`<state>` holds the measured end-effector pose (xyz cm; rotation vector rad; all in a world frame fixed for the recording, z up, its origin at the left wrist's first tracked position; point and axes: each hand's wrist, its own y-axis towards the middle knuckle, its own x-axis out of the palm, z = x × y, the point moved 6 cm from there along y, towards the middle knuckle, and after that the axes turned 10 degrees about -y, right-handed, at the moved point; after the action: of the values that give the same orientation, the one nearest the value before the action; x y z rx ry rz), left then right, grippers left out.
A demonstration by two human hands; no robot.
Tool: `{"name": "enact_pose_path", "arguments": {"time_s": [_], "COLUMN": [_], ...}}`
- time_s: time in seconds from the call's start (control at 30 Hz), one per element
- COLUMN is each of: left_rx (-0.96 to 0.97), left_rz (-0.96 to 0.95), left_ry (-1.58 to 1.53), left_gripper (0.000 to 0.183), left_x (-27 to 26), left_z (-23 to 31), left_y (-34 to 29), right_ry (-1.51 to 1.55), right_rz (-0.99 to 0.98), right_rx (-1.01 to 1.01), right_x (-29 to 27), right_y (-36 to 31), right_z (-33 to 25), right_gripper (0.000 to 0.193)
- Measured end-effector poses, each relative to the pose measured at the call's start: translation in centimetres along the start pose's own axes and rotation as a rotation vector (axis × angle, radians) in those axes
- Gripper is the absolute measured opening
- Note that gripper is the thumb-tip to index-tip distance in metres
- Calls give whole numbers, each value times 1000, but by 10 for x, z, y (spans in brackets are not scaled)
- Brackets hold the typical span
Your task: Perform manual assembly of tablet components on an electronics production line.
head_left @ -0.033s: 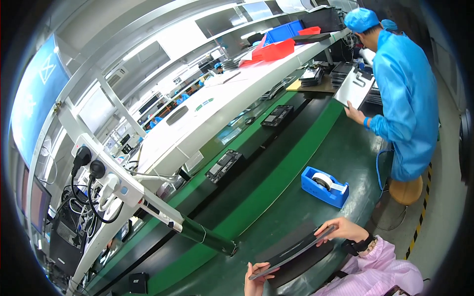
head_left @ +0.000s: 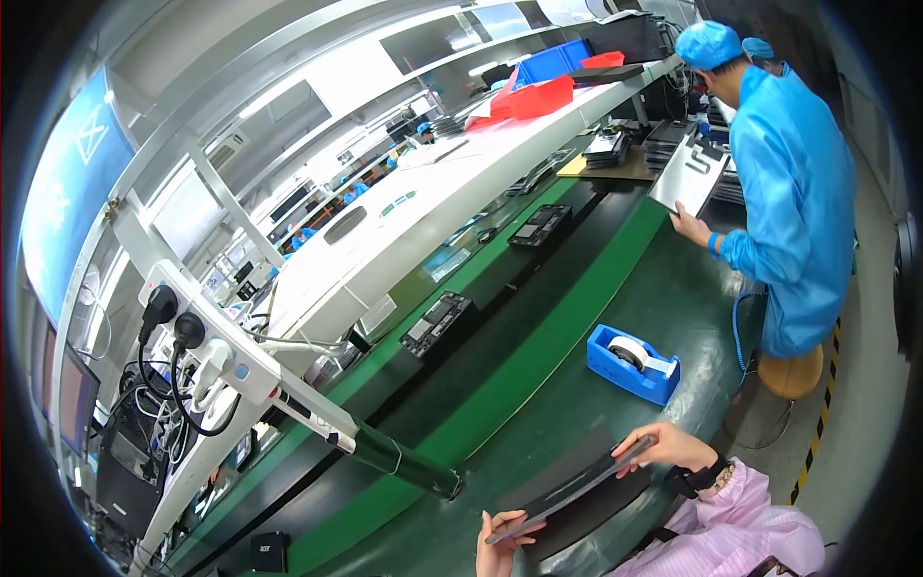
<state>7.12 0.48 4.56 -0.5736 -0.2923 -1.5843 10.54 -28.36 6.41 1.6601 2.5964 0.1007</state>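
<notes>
A thin dark flat panel (head_left: 586,487), like a laptop cover, is tilted up so that I see it nearly edge-on. My left hand (head_left: 502,540) pinches its lower left end, and my right hand (head_left: 671,450) grips the upper right end between thumb and fingers. Under and behind it a black flat surface (head_left: 620,500) lies on the green bench; the panel partly hides it, and I cannot tell what it is. A blue tape dispenser (head_left: 615,375) with a white roll stands beyond my right hand.
Laptop-like units (head_left: 437,323) lie on the green and black line (head_left: 500,370). A post with a power strip (head_left: 216,337) rises at the left. At the far right a co-worker in blue (head_left: 793,192) holds a silver panel (head_left: 690,175) beside stacked dark panels (head_left: 668,144).
The co-worker's head and body have shifted slightly to the right, and the silver panel has moved a little. My hands and the dark panel look unchanged.
</notes>
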Motion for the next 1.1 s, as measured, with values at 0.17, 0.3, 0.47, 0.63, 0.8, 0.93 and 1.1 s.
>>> {"name": "enact_pose_path", "arguments": {"time_s": [0.17,0.3,0.47,0.63,0.8,0.93,1.1], "left_rx": [120,375,713,456,793,554,476], "left_rz": [36,226,273,232,99,140,243], "left_ry": [360,615,602,394,231,356,451], "left_gripper": [70,63,29,41,25,22,26], "left_x": [0,5,0,-36,0,5,7], "left_z": [29,56,59,32,50,36,29], "left_y": [1,6,13,27,12,9,17], "right_ry": [133,146,129,118,139,151,125], "right_rz": [124,144,164,192,202,200,289], "right_rx": [99,109,125,141,161,156,110], "right_x": [-3,-6,-4,-5,-2,-5,-6], "right_y": [16,26,33,35,40,37,30], "right_z": [-3,2,-1,2,3,2,2], "right_gripper": [18,19,24,26,28,31,34]}}
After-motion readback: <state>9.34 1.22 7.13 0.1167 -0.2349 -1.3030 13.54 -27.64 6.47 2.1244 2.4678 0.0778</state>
